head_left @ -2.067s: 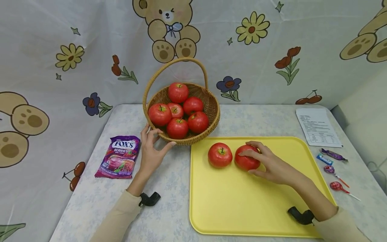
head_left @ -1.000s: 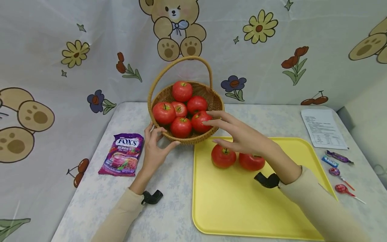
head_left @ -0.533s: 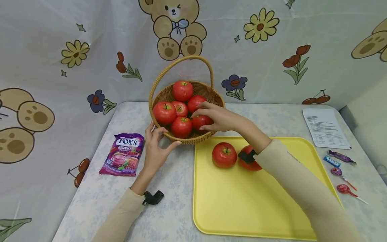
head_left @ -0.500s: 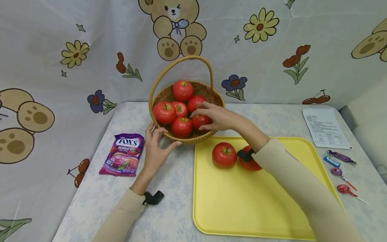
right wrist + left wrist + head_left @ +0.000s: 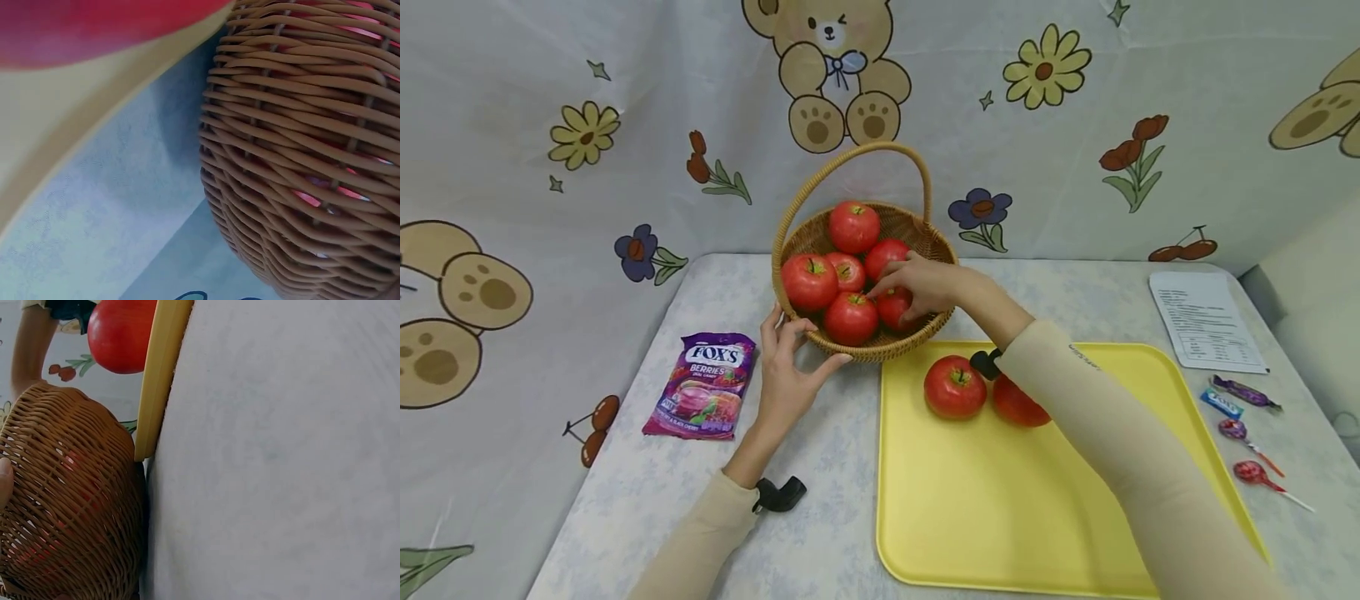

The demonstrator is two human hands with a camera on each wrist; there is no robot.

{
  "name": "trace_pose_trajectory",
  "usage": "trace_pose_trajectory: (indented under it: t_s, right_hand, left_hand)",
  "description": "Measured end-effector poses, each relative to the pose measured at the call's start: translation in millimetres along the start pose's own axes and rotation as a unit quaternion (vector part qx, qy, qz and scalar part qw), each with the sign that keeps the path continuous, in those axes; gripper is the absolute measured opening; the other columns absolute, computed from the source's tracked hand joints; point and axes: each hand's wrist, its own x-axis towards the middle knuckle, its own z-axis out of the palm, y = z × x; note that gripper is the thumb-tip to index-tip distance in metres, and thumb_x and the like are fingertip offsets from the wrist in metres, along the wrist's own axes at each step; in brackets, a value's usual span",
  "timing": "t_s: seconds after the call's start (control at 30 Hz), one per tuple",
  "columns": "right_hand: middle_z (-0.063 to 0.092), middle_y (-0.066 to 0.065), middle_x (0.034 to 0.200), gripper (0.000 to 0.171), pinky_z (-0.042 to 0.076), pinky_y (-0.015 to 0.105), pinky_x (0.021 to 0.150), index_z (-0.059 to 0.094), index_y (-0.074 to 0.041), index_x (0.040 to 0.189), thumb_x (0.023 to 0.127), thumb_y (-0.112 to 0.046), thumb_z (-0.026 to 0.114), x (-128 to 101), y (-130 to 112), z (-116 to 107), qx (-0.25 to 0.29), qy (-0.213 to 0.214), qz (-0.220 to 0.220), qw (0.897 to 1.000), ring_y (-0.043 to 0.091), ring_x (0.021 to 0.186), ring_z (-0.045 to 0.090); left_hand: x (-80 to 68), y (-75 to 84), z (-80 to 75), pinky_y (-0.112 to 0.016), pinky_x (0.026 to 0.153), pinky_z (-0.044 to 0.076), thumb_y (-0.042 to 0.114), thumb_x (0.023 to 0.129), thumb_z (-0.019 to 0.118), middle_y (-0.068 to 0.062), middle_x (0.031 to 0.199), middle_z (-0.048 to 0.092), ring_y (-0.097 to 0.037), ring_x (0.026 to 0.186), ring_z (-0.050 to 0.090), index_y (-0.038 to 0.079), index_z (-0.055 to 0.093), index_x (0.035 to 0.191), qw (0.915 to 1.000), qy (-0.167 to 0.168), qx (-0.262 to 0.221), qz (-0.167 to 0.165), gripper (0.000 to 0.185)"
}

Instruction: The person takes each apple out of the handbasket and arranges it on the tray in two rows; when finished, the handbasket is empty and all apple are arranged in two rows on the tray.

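At the left of the counter (image 5: 820, 517) one purple candy bag (image 5: 702, 387) is seen lying flat. Just to its right the left hand (image 5: 786, 367) is set against the near wall of the wicker basket (image 5: 880, 346) – thumb and fingers spread and curved round the rim, steadying it. One basket is present, with a single arched handle, and five red apples can be counted in it besides the one being grasped: six in all. The right hand (image 5: 925, 283) is reached into the basket from the right, and its fingers are curled round the front right apple (image 5: 893, 307), which sits inside the basket against the near right wall. To the right of the basket one yellow tray (image 5: 1000, 517) is laid on the counter; two more apples (image 5: 955, 387) are placed side by side near its far left corner, the right one partly hidden by the sleeve. Farther right one printed sheet of paper (image 5: 1206, 321) is seen, and below it four wrapped sweets (image 5: 1236, 417) – two of them lollipops on sticks – are lined along the counter's right edge
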Motion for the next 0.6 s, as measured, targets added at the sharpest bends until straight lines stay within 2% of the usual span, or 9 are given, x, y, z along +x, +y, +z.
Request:
trace_pose_trajectory:
  t_s: [0.1, 0.27, 0.6]
  right_hand:
    - [0.058, 0.008, 0.135, 0.05, 0.031, 0.048, 0.111, 0.066, -0.02, 0.127, 0.08, -0.023, 0.083, 1.5, -0.3, 1.2, -0.001, -0.006, 0.006, 1.0, 0.032, 0.131, 0.041]
    - [0.057, 0.008, 0.13, 0.043, 0.037, 0.047, 0.11, 0.07, -0.02, 0.118, 0.078, -0.025, 0.084, 1.2, -2.1, 3.1, 0.006, 0.001, 0.019, 1.0, 0.034, 0.127, 0.039]
    - [0.056, 0.005, 0.131, 0.051, 0.039, 0.047, 0.11, 0.067, -0.021, 0.125, 0.077, -0.026, 0.085, -2.0, -7.3, 4.1, -0.011, 0.009, 0.027, 1.0, 0.033, 0.127, 0.039]
  left_hand:
    - [0.0, 1.3, -0.6, -0.045, 0.102, 0.051, 0.019, 0.073, 0.088, -0.015, 0.156, 0.019, -0.032, 0.144, 0.03, 0.006, 0.054, 0.113, 1.0, 0.003, 0.003, 0.0, 0.055]
    - [-0.7, 2.6, -1.9, -0.046, 0.103, 0.051, 0.019, 0.073, 0.088, -0.015, 0.156, 0.017, -0.032, 0.145, 0.029, 0.006, 0.054, 0.114, 1.0, 0.001, 0.004, -0.002, 0.055]
    - [-1.3, 2.6, -2.6, -0.047, 0.104, 0.05, 0.02, 0.073, 0.088, -0.014, 0.157, 0.016, -0.033, 0.147, 0.023, 0.007, 0.055, 0.114, 1.0, -0.004, 0.002, -0.003, 0.054]
